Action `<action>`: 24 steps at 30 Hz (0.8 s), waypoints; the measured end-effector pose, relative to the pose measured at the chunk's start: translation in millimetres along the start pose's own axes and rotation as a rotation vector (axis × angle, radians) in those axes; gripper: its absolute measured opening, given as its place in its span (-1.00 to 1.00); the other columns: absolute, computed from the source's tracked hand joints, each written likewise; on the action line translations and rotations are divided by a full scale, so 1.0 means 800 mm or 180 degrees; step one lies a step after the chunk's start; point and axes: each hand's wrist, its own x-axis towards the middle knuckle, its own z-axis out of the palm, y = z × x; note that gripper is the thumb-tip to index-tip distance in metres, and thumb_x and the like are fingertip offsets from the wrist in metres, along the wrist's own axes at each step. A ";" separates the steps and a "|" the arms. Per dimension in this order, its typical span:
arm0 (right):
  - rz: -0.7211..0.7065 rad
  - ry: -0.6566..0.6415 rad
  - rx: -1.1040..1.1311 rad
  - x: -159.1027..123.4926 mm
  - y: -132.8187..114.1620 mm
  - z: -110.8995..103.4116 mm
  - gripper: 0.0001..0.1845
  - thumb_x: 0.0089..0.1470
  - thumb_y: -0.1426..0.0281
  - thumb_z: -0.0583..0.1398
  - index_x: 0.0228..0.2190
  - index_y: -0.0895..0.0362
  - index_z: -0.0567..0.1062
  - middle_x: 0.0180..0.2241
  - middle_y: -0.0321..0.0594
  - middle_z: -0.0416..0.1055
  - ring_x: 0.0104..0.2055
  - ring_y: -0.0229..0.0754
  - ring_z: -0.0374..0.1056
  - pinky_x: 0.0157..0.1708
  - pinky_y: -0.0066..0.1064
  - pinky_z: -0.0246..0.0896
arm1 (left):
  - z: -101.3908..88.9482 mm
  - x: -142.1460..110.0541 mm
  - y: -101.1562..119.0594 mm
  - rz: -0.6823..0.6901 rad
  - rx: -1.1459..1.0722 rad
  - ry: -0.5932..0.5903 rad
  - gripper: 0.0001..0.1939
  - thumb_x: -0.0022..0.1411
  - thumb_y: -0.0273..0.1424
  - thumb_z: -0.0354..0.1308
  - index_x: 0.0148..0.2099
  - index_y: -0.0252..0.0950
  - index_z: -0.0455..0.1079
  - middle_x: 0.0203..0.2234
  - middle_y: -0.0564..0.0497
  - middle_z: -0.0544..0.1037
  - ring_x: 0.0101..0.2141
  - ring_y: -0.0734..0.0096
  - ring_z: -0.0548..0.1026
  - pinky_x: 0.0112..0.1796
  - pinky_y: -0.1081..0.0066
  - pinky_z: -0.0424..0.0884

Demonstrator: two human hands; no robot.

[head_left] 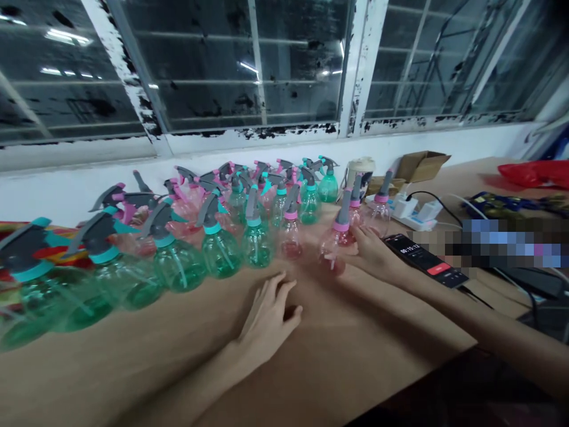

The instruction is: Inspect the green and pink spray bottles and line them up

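1. The right hand (371,252) is at the front pink spray bottle (332,243), thumb across its lower body and fingers along the far side; blur leaves it unclear whether they press on it.
2. That bottle stands on the desk (377,350), right of centre, its grey trigger head leaning slightly right.
3. The left hand (267,314) is loosely spread, palm turned inward, holding nothing, in front of the bottles and near the bare middle of the desk.
4. Two more pink-collared bottles (381,213) stand just behind the right hand, crowding its far side.
5. Another pink-collared bottle (291,237) stands between the two hands, a little farther back.
6. Leftward from it runs a front row of green spray bottles (180,267) with teal collars; behind these, a dense mixed cluster (235,193) reaches toward the wall.
7. Red and yellow fabric (80,258) shows among the bottles at far left.
8. A phone (422,258) with a running-time display lies just beside the right forearm; a white power strip (415,218) with plugs and cables sits behind it.
9. Farther back are a pale container (361,169) and an open cardboard box (422,166); a red plastic bag (533,174) lies at far right.
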 end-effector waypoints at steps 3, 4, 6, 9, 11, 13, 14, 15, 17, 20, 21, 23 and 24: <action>0.0071 -0.0125 0.0146 0.023 0.010 0.011 -0.27 -0.07 -0.05 0.16 0.00 0.17 0.26 -0.12 0.08 0.41 -0.12 0.16 0.37 -0.25 -0.07 0.27 | 0.003 -0.001 -0.003 -0.0010 0.0361 0.0038 -0.61 0.24 -0.39 0.03 0.11 -0.34 0.25 0.13 -0.21 0.27 0.11 0.04 0.27 0.08 -0.03 0.24; 0.0128 -0.0143 0.0175 0.029 0.010 0.013 -0.27 -0.07 -0.04 0.16 0.01 0.18 0.25 -0.14 0.07 0.42 -0.13 0.15 0.38 -0.26 -0.09 0.27 | 0.003 -0.001 -0.002 0.0009 0.0437 0.0029 -0.61 0.24 -0.39 0.02 0.11 -0.34 0.26 0.14 -0.21 0.27 0.11 0.04 0.28 0.08 -0.03 0.25; 0.0288 -0.0178 0.0111 0.037 0.007 0.015 -0.28 -0.05 -0.04 0.15 -0.01 0.21 0.25 -0.19 0.08 0.44 -0.20 0.14 0.41 -0.32 -0.12 0.27 | 0.002 0.000 0.000 0.0049 0.0561 -0.0016 -0.62 0.25 -0.40 0.00 0.12 -0.33 0.26 0.14 -0.21 0.28 0.11 0.03 0.29 0.06 -0.03 0.27; 0.0340 -0.0132 -0.0291 0.044 -0.003 0.014 -0.33 -0.02 -0.05 0.12 -0.09 0.23 0.30 -0.22 0.12 0.44 -0.20 0.18 0.40 -0.33 -0.10 0.28 | 0.002 0.001 0.002 0.0106 0.0718 -0.0036 -0.63 0.26 -0.40 -0.01 0.11 -0.32 0.29 0.14 -0.21 0.30 0.09 0.02 0.31 0.04 -0.05 0.30; 0.0245 -0.0077 -0.0500 0.047 -0.009 0.013 -0.36 -0.01 -0.06 0.11 -0.12 0.22 0.34 -0.16 0.14 0.42 -0.07 0.23 0.34 -0.24 -0.05 0.27 | 0.002 0.001 0.002 0.0152 0.0819 -0.0011 -0.64 0.26 -0.39 -0.01 0.10 -0.31 0.30 0.14 -0.20 0.31 0.09 0.02 0.33 0.03 -0.05 0.31; 0.0229 -0.0056 -0.0609 0.051 -0.014 0.012 -0.39 0.00 -0.05 0.11 -0.15 0.21 0.36 -0.10 0.15 0.39 0.02 0.24 0.27 -0.17 -0.04 0.25 | 0.002 0.000 0.001 0.0212 0.0893 0.0027 -0.64 0.26 -0.39 0.00 0.10 -0.30 0.30 0.13 -0.18 0.33 0.09 0.04 0.33 0.03 -0.04 0.33; 0.0261 -0.0074 -0.0649 0.053 -0.016 0.012 -0.41 0.00 -0.05 0.12 -0.17 0.20 0.38 -0.09 0.14 0.39 0.03 0.23 0.25 -0.17 -0.05 0.26 | 0.002 0.000 0.000 0.0239 0.0919 0.0049 -0.64 0.26 -0.39 -0.01 0.10 -0.28 0.30 0.13 -0.17 0.33 0.09 0.05 0.34 0.02 -0.03 0.34; 0.0304 -0.0109 -0.0697 0.056 -0.018 0.013 -0.43 0.01 -0.04 0.13 -0.18 0.20 0.39 -0.09 0.13 0.39 0.02 0.22 0.26 -0.19 -0.07 0.27 | 0.002 0.000 0.000 0.0263 0.0935 0.0075 -0.64 0.26 -0.39 -0.01 0.10 -0.27 0.29 0.13 -0.16 0.34 0.09 0.06 0.34 0.02 -0.02 0.35; 0.0390 -0.0198 -0.0767 0.061 -0.021 0.014 -0.44 0.02 -0.02 0.14 -0.18 0.21 0.40 -0.10 0.11 0.40 -0.01 0.18 0.29 -0.24 -0.11 0.30 | 0.002 -0.001 -0.002 0.0297 0.0935 0.0095 -0.64 0.27 -0.38 -0.01 0.11 -0.25 0.28 0.13 -0.14 0.33 0.09 0.07 0.34 0.01 0.00 0.36; 0.0436 -0.0254 -0.0764 0.070 -0.025 0.014 -0.44 0.01 -0.01 0.16 -0.15 0.21 0.39 -0.12 0.08 0.43 -0.02 0.16 0.31 -0.26 -0.13 0.30 | 0.002 -0.001 -0.003 0.0309 0.0912 0.0092 -0.62 0.27 -0.36 -0.01 0.13 -0.24 0.26 0.14 -0.13 0.33 0.10 0.08 0.33 0.01 0.00 0.37; 0.0447 -0.0256 -0.0756 0.072 -0.026 0.014 -0.44 0.01 0.00 0.16 -0.14 0.21 0.39 -0.13 0.07 0.43 -0.02 0.16 0.31 -0.26 -0.13 0.30 | 0.002 -0.001 -0.003 0.0308 0.0921 0.0091 -0.62 0.28 -0.36 -0.01 0.13 -0.24 0.26 0.14 -0.13 0.33 0.10 0.08 0.33 0.01 0.00 0.37; 0.0504 -0.0274 -0.0732 0.076 -0.027 0.015 -0.43 0.01 0.02 0.18 -0.12 0.21 0.37 -0.13 0.07 0.43 -0.02 0.15 0.31 -0.26 -0.13 0.30 | 0.003 -0.002 -0.005 0.0315 0.0956 0.0080 -0.62 0.28 -0.36 -0.01 0.13 -0.23 0.26 0.14 -0.13 0.33 0.09 0.08 0.33 0.00 -0.02 0.37; 0.0546 -0.0288 -0.0721 0.077 -0.028 0.017 -0.44 0.01 0.03 0.18 -0.11 0.21 0.37 -0.13 0.07 0.43 -0.03 0.15 0.32 -0.28 -0.14 0.31 | 0.003 -0.002 -0.005 0.0320 0.0973 0.0071 -0.62 0.28 -0.36 -0.01 0.13 -0.23 0.25 0.14 -0.13 0.32 0.09 0.09 0.33 0.00 -0.02 0.38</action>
